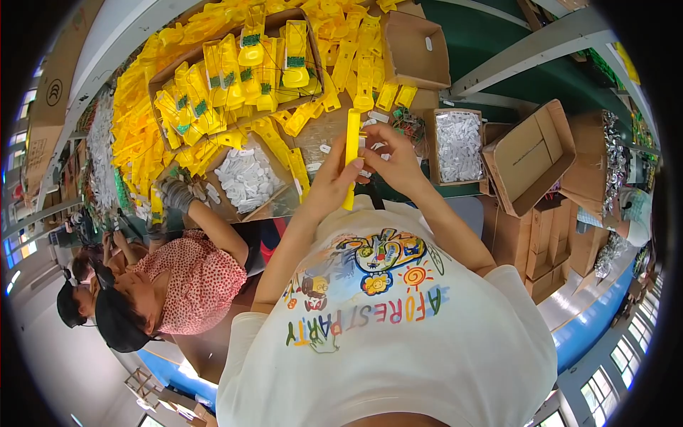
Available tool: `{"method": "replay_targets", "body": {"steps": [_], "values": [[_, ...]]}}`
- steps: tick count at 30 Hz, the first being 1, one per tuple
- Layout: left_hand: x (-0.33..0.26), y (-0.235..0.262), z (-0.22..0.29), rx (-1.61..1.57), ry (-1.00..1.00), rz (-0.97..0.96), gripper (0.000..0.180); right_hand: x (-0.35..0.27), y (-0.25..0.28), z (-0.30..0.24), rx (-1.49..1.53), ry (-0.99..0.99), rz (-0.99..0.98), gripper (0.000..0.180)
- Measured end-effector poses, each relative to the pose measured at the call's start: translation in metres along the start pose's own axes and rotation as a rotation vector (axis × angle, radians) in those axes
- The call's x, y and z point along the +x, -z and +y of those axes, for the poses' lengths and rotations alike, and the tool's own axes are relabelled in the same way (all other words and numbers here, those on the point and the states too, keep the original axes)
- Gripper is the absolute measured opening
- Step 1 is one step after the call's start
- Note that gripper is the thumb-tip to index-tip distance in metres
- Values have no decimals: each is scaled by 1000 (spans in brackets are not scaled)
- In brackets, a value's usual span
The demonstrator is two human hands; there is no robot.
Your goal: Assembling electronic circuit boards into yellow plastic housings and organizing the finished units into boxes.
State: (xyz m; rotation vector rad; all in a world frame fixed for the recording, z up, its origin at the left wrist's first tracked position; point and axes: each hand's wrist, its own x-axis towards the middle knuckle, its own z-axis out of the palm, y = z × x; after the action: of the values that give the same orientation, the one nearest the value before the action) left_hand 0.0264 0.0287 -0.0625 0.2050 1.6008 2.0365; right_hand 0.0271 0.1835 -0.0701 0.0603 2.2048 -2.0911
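While both hands grip one yellow strip:
left hand [333,178]: grasps strip [351,153] low
right hand [395,160]: pinches strip
far left: yellow pile [142,128]
right: box [457,146] of white parts

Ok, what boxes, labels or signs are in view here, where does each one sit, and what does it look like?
Open cardboard box: right of hands, full of small white pieces.
Empty brown carton: far right, tilted open.
Shallow cardboard tray: top, holding yellow parts with green bands.
Round black mark on cardboard: upper left.
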Motion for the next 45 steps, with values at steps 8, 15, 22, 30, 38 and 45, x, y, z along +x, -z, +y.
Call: {"method": "replay_targets", "body": {"steps": [8,15,22,30,38,45], "values": [[4,15,6,225,102,361,51,4,12,-29,-662,268,46,14],[9,8,-29,349,7,271,40,16,12,-33,-603,303,-157,21],[9,7,-14,-342,254,296,27,12,2,-21,115,-177,-283,18],[5,-15,-10,-128,187,274,42,-7,12,-26,-182,6,-288,18],[1,-42,-35,124,63,103,41,-37,28,-8,3,-214,-94,16],[-18,-45,-66,-819,182,242,34,-7,65,75,176,-348,-2,23]]}}
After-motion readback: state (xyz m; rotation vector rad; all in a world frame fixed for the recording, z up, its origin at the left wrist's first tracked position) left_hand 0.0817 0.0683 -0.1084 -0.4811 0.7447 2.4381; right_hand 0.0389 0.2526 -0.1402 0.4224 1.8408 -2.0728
